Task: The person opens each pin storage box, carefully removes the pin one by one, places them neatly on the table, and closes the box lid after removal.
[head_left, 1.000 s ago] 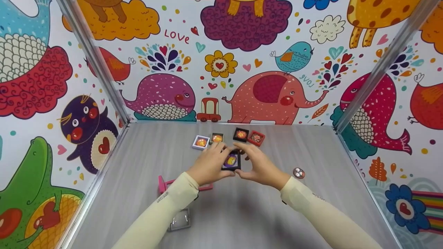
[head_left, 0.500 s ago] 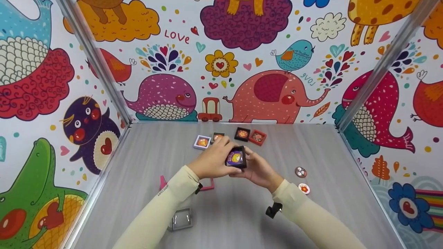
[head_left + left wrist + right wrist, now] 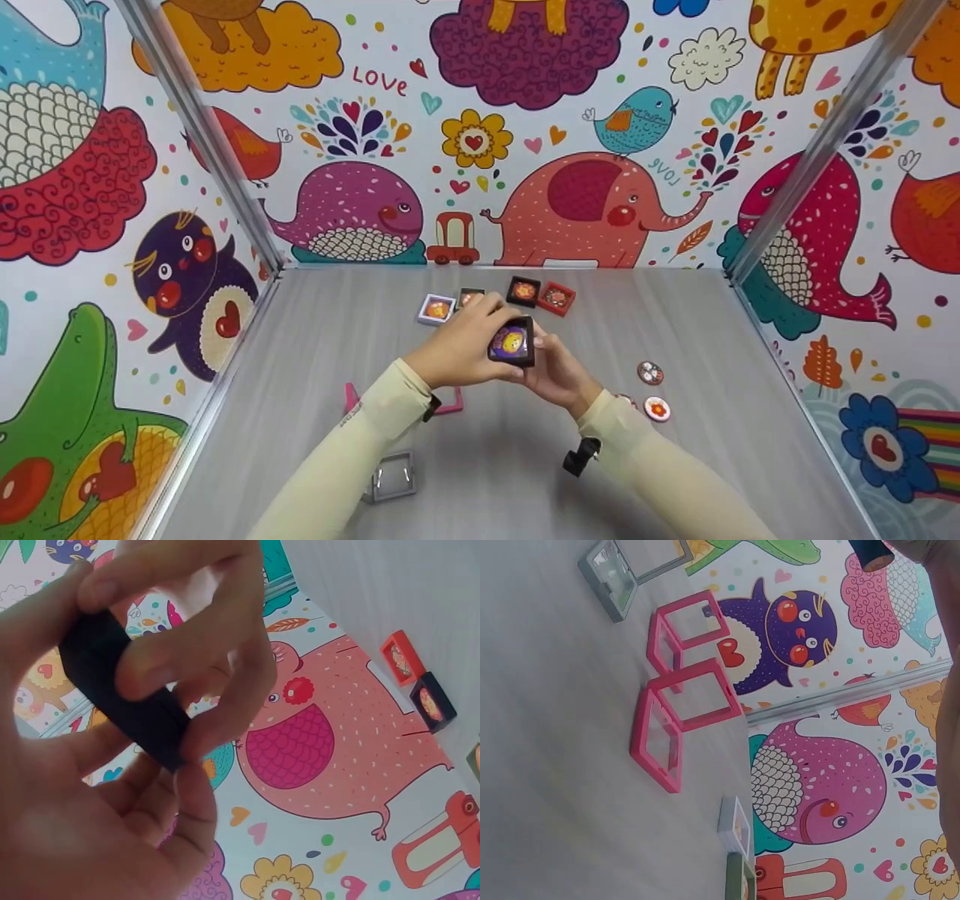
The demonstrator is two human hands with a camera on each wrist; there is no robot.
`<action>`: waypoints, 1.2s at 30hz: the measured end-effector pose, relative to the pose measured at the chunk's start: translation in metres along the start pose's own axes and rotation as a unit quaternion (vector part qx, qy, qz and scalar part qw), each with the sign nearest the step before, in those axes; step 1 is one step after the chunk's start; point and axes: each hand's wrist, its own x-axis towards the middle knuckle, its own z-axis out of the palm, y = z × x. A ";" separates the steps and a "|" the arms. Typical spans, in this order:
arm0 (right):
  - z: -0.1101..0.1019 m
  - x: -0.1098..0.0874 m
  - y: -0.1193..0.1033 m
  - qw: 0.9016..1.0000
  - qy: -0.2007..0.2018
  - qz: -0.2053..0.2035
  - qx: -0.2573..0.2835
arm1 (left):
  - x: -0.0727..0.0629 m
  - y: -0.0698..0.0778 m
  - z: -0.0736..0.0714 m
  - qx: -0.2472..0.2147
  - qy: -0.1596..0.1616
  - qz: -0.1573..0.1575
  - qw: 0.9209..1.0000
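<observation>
Near the middle of the head view, both hands hold a small black display frame [image 3: 531, 345]. Inside it shows a round purple badge [image 3: 513, 343] with a yellow figure. My left hand [image 3: 459, 346] grips the frame from the left, its thumb along the lower edge. The right hand [image 3: 559, 376] holds it from the right and behind. In the left wrist view the frame [image 3: 112, 679] appears as a dark tilted slab, with fingers and thumbs pinching its edges. The right wrist view catches only a bit of that frame [image 3: 871, 551] at its top edge.
At the back of the table stand frames holding badges: white [image 3: 436, 308], olive [image 3: 470, 298], black [image 3: 523, 291] and red [image 3: 557, 298]. Loose badges [image 3: 657, 408] lie right. Two opened pink frames [image 3: 656, 739] and an opened grey frame [image 3: 609, 577] lie left. Patterned walls surround the table.
The frame has turned and tilted between the hands. My right hand has shifted lower and behind it, its forearm swinging left, uncovering more loose badges. The last half second brings little movement.
</observation>
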 end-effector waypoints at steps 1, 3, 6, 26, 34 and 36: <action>0.000 0.000 0.000 1.000 -0.003 -0.002 0.007 | 0.000 0.000 0.000 -0.006 0.007 0.002 1.000; 0.000 -0.001 -0.001 1.000 -0.016 -0.008 0.022 | -0.001 -0.002 0.000 -0.025 0.027 0.003 0.999; 0.001 -0.001 -0.004 0.998 -0.041 -0.015 0.049 | -0.003 -0.004 0.001 -0.077 0.062 -0.004 0.995; 0.000 0.003 -0.057 0.848 0.031 -0.070 -0.525 | -0.016 -0.018 0.009 -0.218 0.135 -0.059 0.965; 0.018 0.006 -0.069 0.644 -0.007 -0.099 -0.759 | -0.021 -0.024 0.013 -0.203 0.131 -0.065 0.968; 0.019 0.006 -0.067 0.626 -0.012 -0.106 -0.772 | -0.022 -0.024 0.015 -0.206 0.122 -0.069 0.968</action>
